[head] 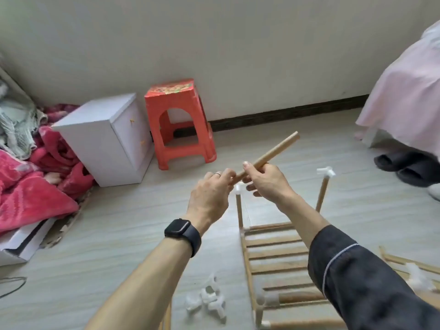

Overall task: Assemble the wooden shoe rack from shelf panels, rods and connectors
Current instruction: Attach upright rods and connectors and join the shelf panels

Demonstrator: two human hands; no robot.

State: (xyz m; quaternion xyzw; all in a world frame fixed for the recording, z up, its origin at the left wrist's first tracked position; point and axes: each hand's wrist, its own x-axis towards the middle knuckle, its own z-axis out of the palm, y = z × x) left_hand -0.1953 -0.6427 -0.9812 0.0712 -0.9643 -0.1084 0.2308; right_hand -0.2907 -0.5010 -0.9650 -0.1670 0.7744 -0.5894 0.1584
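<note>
Soft, even daylight, room fairly bright; I couldn't see the source. No glare, no hard shadows, only faint shade under the orange stool (180, 122) and beside the white box (107, 136). Wide-angle bend was strong: the baseboard (285, 116) curved and the pink cloth (404, 91) at the right edge looked stretched. My left hand (209, 196) and right hand (266, 182) came out slightly soft, and the rod (273, 151) I held had smeared edges. The white connectors (209, 301) on the floor (119, 234) near the bottom edge were blurred and washed out, detail lost. Whole frame had compression softness.
</note>
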